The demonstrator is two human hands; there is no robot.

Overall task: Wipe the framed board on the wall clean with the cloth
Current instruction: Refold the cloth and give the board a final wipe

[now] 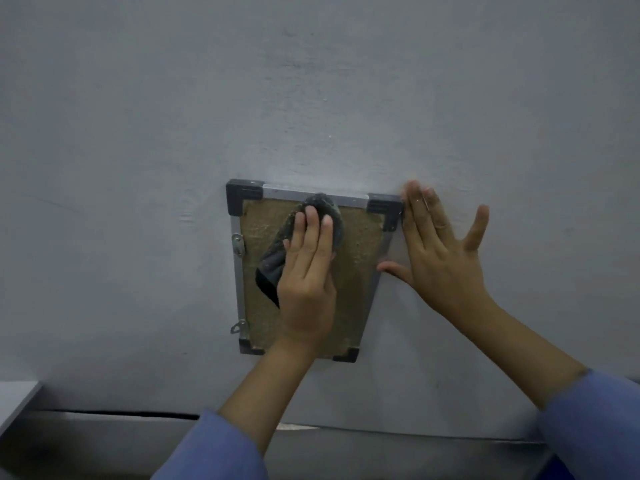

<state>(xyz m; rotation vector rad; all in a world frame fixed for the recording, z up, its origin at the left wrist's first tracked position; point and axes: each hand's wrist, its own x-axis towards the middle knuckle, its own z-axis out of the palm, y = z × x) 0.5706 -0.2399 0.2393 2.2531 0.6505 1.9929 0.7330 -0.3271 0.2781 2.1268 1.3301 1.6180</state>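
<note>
A small framed board [360,251] hangs on the grey wall, with a brown fibrous face, a metal frame and dark plastic corners. My left hand [308,271] lies flat on the board and presses a dark grey cloth [277,261] against its upper middle; the cloth sticks out above and to the left of the fingers. My right hand [440,251] rests flat on the wall with fingers spread, touching the board's right edge near the top right corner. Both sleeves are blue.
The grey wall [311,98] fills most of the view. A light shelf or table corner [17,396] shows at the lower left. Two metal hangers [239,244] sit on the board's left frame edge. A dark gap runs along the wall's base.
</note>
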